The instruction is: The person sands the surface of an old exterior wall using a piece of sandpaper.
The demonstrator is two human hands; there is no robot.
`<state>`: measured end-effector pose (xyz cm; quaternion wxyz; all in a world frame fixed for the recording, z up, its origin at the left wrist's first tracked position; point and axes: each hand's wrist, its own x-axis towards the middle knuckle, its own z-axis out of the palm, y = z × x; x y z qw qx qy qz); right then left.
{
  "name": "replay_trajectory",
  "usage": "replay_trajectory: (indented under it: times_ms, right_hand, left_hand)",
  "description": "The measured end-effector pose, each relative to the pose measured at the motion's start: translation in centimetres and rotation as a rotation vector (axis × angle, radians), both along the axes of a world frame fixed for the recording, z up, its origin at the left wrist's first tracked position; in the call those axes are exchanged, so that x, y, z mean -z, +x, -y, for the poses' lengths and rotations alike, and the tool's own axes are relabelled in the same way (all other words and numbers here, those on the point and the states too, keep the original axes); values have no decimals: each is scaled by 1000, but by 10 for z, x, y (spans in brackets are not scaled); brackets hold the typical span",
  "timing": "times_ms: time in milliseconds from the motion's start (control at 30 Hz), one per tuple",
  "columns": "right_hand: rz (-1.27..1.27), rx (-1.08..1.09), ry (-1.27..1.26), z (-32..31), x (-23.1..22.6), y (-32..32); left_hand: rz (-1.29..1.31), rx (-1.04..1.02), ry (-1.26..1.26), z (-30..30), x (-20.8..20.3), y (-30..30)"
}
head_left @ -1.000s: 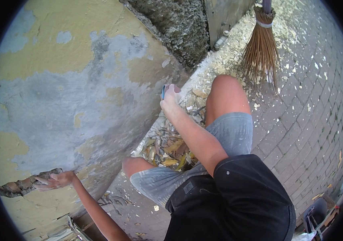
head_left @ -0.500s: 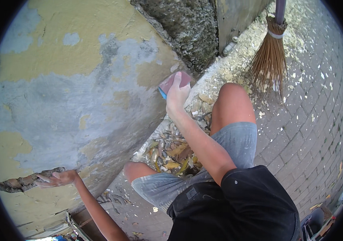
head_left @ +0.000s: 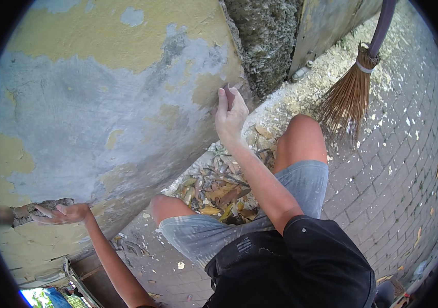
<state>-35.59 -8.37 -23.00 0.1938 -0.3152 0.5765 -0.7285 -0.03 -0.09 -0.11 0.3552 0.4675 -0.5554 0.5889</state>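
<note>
In front of me stands a wall (head_left: 70,108) with peeling yellow paint and large grey bare patches. My right hand (head_left: 231,115) is closed on a reddish-brown piece of sandpaper (head_left: 230,97), its edge showing between thumb and fingers. That hand is close to the wall's lower right edge, beside a rough stone column; I cannot tell whether the sandpaper touches the surface. At lower left my left hand (head_left: 67,213) holds nothing, its fingers stretched out over a broken gap (head_left: 24,214) in the wall.
A stick broom (head_left: 352,92) with a purple handle leans in at upper right. Dry leaves (head_left: 224,195) lie between my knees, along the wall's foot. Paint flakes (head_left: 326,72) are scattered over the grey brick paving (head_left: 373,195). A short pipe (head_left: 301,73) sticks out by the column.
My right hand has turned, so the sandpaper now shows edge-on and its blue side is out of sight. The view has shifted slightly; my left hand stays at the gap.
</note>
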Motion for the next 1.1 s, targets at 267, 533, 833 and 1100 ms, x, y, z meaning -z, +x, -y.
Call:
replay_trajectory:
  times_ms: [267,533,833,1100]
  right_hand:
    - [-368,-281,-269,-19,-15,2]
    - [-373,-284,-227,-15,-40,-46]
    - [-234,-144,-152,-1,-84,-65]
    - [153,-138,-171,-12,-70,-12]
  left_hand:
    - [7,1,-19,1,1,2]
    - [-16,5,25,-2,2,1]
    - [-75,-16,46,-6,3,9]
    - [-117,-22,47,-6,7,7]
